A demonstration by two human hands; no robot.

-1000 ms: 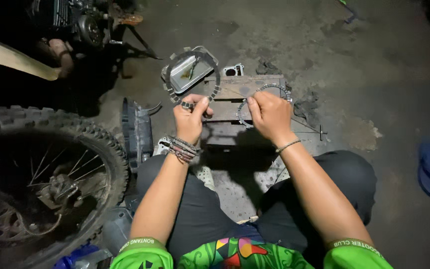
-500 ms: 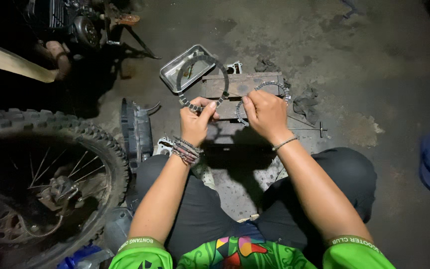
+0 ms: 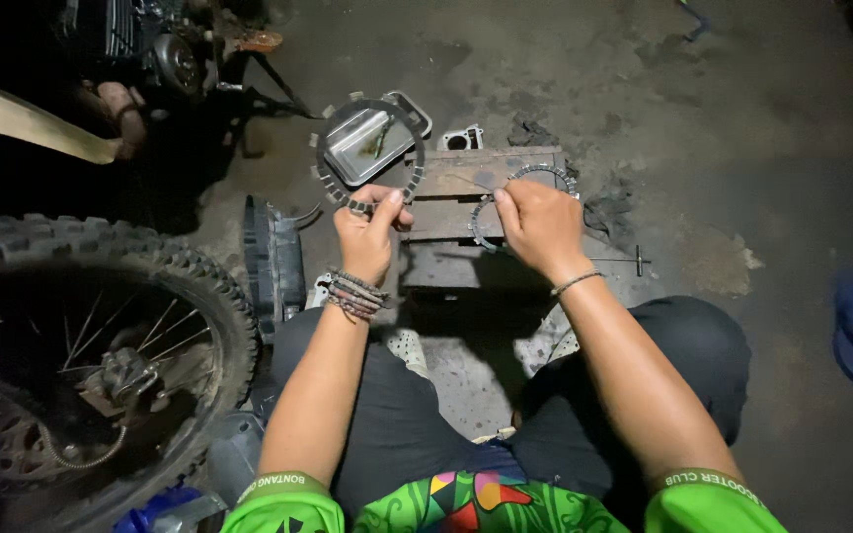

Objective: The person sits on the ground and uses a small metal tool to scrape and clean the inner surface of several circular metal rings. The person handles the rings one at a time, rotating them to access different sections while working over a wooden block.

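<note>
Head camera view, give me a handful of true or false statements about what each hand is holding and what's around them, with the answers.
1. The left hand holds up a dark toothed ring. True.
2. The right hand is empty. False: it grips a thinner metal ring.
3. A metal tray lies on the floor beyond the left hand. True.
4. The knobby tyre is to the person's right. False: it is on the left.
5. Both hands work above a wooden block. True.
</note>
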